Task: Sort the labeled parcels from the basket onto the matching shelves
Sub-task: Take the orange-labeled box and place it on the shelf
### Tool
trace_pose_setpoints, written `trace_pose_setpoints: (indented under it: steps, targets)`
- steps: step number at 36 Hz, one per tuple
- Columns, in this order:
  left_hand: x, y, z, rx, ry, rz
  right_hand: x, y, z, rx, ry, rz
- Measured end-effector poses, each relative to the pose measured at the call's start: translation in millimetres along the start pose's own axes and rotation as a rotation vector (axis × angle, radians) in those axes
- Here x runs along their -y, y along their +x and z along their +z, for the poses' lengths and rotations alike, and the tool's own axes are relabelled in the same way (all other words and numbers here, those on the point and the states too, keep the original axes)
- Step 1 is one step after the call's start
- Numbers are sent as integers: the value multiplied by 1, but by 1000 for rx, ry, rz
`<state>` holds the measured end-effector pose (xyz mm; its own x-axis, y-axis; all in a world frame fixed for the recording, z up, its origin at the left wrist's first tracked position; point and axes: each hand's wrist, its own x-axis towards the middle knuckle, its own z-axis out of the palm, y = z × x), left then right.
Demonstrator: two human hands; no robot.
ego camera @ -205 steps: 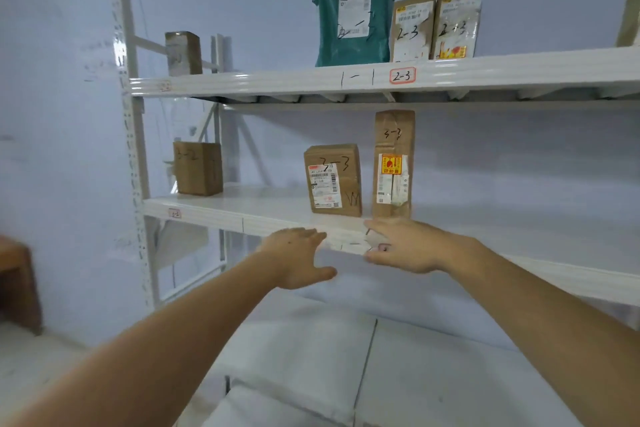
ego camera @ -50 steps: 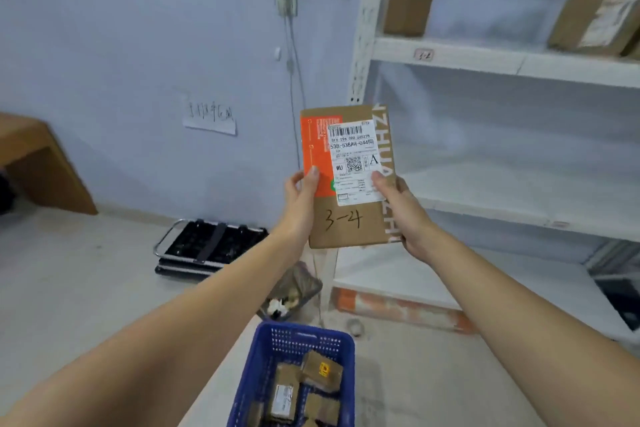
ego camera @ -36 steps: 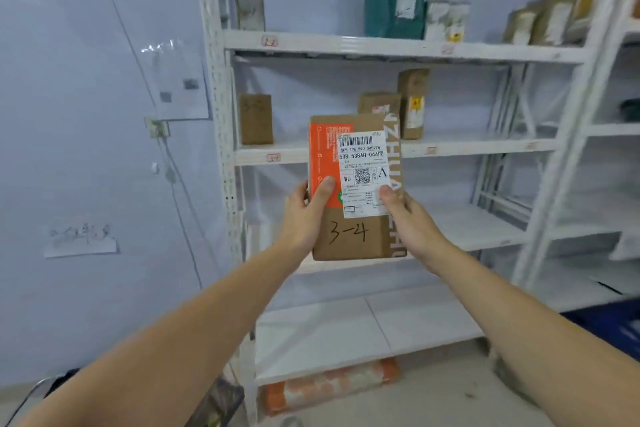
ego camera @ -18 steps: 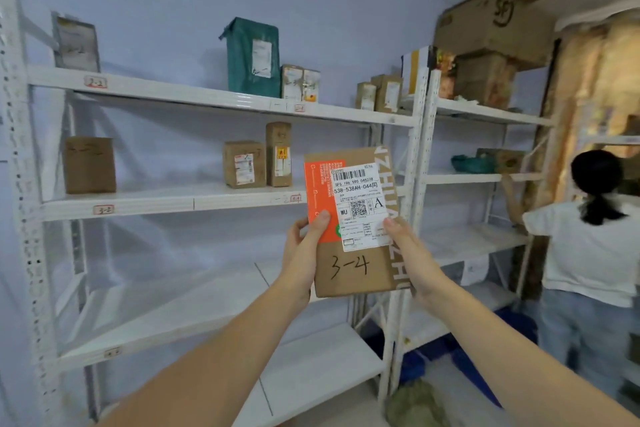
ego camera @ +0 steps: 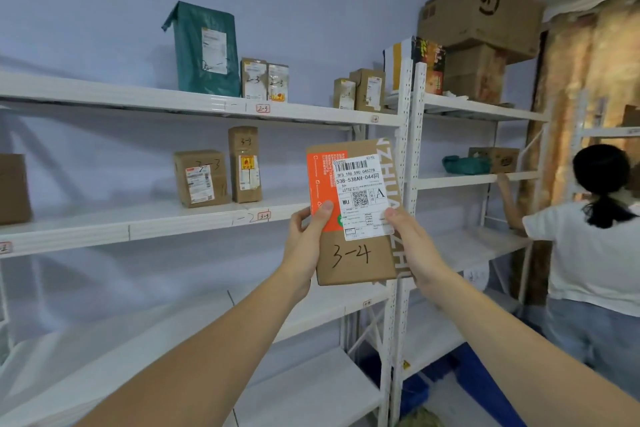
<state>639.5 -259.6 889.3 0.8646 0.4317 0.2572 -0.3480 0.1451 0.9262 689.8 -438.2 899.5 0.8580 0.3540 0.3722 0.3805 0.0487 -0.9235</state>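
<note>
I hold a flat brown cardboard parcel (ego camera: 356,263) upright in front of the shelves; it has an orange stripe, a white shipping label and "3-4" handwritten on it. My left hand (ego camera: 306,243) grips its left edge, thumb on the orange part. My right hand (ego camera: 412,246) grips its right edge, thumb on the label. Behind it runs the middle shelf (ego camera: 156,224) with a red "3-3" tag (ego camera: 264,216); two brown boxes marked 3-3 (ego camera: 201,178) (ego camera: 245,165) stand there. The basket is out of view.
The top shelf (ego camera: 173,102) carries a green bag (ego camera: 206,50) and small parcels by a "2-3" tag (ego camera: 262,108). A white upright post (ego camera: 401,163) divides the racks. A person in a white shirt (ego camera: 595,253) reaches into the right rack. Large SF cartons (ego camera: 481,14) sit on top.
My view has swung from the blue basket on the floor up and right along the shelves. Both hands kept the 3-4 parcel and carried it right, level with the middle shelf.
</note>
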Motion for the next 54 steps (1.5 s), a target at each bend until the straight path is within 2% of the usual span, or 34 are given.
trace_pose_setpoints:
  steps: [13, 18, 23, 32, 38, 46, 54]
  targets:
    - [47, 160, 76, 83, 30, 33, -67, 154, -74, -69, -34, -1]
    - [74, 221, 109, 106, 68, 84, -92, 220, -113, -15, -105, 3]
    - [82, 274, 126, 85, 115, 107, -112, 299, -137, 123, -177, -1]
    - [85, 379, 118, 6, 282, 190, -127, 439, -133, 309, -182, -58]
    - [104, 464, 106, -15, 329, 241, -158, 526, -126, 341, -122, -111]
    - [134, 568, 89, -22, 452, 294, -211, 624, -115, 358, -166, -164]
    - [166, 636, 84, -57, 633, 252, -264, 702, -109, 442, -185, -125]
